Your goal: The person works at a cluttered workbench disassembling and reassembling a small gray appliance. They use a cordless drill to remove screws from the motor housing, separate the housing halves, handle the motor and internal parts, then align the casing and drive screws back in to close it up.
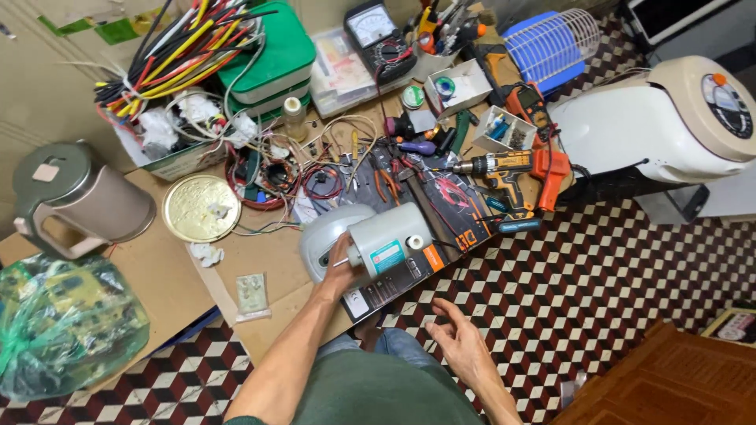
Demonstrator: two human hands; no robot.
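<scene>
My left hand (340,267) grips a pale grey cylindrical motor (387,245) with a short metal shaft sticking out toward me. The motor rests against a rounded grey appliance housing (324,230) on a sheet of cardboard (268,260). My right hand (455,340) hovers lower down over the checkered floor, fingers spread and holding nothing. A yellow and black cordless drill (496,169) lies just beyond the motor, among pliers and screwdrivers.
A grey electric kettle (75,201) and a bag of circuit boards (67,323) sit at the left. A round gold lid (201,208), wire bundles (177,51), green boxes (272,51), a multimeter (378,35) and a white appliance (669,118) crowd the back.
</scene>
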